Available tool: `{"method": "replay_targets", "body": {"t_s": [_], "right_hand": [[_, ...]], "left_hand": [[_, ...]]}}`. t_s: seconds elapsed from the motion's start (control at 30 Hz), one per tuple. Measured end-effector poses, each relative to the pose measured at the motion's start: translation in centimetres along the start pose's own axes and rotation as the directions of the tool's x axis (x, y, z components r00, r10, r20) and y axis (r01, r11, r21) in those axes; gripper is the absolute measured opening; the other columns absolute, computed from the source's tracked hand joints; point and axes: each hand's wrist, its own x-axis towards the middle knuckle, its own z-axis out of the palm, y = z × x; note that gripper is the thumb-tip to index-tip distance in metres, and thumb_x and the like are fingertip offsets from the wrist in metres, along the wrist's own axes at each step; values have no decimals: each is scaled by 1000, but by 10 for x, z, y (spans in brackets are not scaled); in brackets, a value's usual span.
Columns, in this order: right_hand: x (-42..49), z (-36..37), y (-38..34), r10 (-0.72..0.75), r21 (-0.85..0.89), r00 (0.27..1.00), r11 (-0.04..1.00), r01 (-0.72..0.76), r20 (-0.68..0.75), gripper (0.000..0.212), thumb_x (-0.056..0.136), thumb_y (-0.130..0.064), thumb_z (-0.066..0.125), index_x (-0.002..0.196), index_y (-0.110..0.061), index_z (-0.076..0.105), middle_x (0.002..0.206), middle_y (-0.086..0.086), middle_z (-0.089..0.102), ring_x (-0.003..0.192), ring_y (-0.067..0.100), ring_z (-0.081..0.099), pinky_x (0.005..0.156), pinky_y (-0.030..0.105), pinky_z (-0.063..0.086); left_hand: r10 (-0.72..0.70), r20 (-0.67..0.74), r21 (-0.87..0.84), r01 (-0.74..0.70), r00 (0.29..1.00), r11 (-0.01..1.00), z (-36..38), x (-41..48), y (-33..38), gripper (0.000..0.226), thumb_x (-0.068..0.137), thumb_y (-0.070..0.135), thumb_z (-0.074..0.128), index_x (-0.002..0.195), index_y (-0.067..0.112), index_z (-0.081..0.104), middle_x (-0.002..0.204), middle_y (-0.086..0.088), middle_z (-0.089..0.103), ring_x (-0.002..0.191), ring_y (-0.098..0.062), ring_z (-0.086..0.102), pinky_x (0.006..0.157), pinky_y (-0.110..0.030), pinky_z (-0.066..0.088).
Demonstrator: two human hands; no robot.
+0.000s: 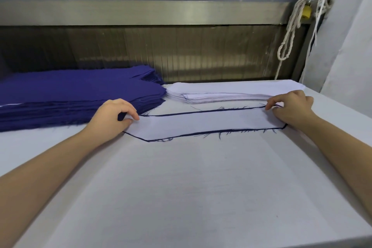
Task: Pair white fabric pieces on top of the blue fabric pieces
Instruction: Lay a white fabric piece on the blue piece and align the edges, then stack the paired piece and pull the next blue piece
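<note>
**Head view.** One pair is seen at the alignment stage. A white piece point(203, 125) is laid flat on a blue piece point(201, 132), of which only a thin dark border and frayed threads show along the near and far edges, so the match is judged close but not yet released.

The left hand point(114, 115) is held at the left end of the pair. Its fingers point(133, 113) are curled, and blue cloth is pinched between thumb and forefinger. The right hand point(291, 108) is held at the right end, where the far corner of the white piece is pinched by its curled fingers point(270, 104). Whether the blue layer is taken in that pinch as well cannot be told. The pair is stretched between the two sets of fingertips.

Just beyond the left fingers a thick blue stack point(70, 94) is piled. Beyond the gap between the hands, reaching as far as the right fingers, a lower white stack point(231, 90) is laid, its left end just beside the blue one. No finished pairs are seen on the table point(181, 187) on the near side of the fingers.

Most of the task is therefore judged to be left: both stacks hold many layers, and only this one pair is shown joined.
</note>
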Motion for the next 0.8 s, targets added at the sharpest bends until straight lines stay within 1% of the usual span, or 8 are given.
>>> {"method": "replay_targets", "body": {"t_s": [0.07,0.13,0.23,0.33,0.5,0.63,0.7,0.8], "right_hand": [[-1,1,-8,-29,-19,999,999,29,-36,26,89,-12,54,77,-33,64,113,1,64,120,26,34,93,35,20],[0,2,-21,-72,14,996,997,73,-61,24,88,-11,55,80,-30,67,111,-1,66,119,27,36,90,34,20],[3,9,-51,-204,9,977,979,204,-56,23,88,-8,54,85,-25,70,106,-1,68,112,26,42,85,34,22],[9,21,-91,-314,46,949,948,316,-38,23,88,-9,53,94,-23,70,104,0,67,110,24,44,81,30,21],[27,45,-173,-427,132,904,894,427,-29,30,91,-10,48,112,-23,65,117,-5,65,116,22,44,89,30,27],[40,65,-236,-485,172,874,858,485,-42,35,92,-11,45,121,-24,61,122,-2,62,117,24,44,91,33,28],[48,75,-262,-519,146,854,842,520,-48,39,92,-11,44,126,-26,58,127,-1,58,118,26,43,92,35,29],[60,88,-293,-580,74,812,809,583,-64,43,94,-12,42,133,-27,50,133,-1,50,120,26,38,93,35,28]], "left_hand": [[33,-11,32,-33,999,999,0,1,-1,24,78,-7,68,82,16,73,95,5,63,89,-12,49,83,-16,26],[33,-37,37,-32,999,999,-1,4,-4,24,80,-6,65,86,16,72,95,6,61,90,-13,49,83,-17,26],[-25,-100,26,27,995,999,-1,13,-9,24,84,-4,61,91,17,70,96,8,59,95,-16,47,81,-23,31],[-86,-166,8,88,982,996,-3,27,-16,22,85,-2,60,94,16,69,95,7,58,93,-14,47,81,-26,33],[-144,-212,15,150,967,989,-13,51,-37,20,85,2,60,95,18,66,96,5,55,90,-16,48,80,-28,35],[-239,-218,46,254,946,966,-24,75,-60,19,87,8,60,102,18,66,106,-2,57,99,-22,52,83,-31,38],[-287,-200,83,308,937,948,-26,85,-71,20,88,11,61,107,16,66,113,-7,59,106,-27,52,88,-34,40],[-320,-163,149,344,933,927,-26,95,-84,25,88,18,63,112,15,65,120,-11,58,114,-33,50,97,-42,41]]}}
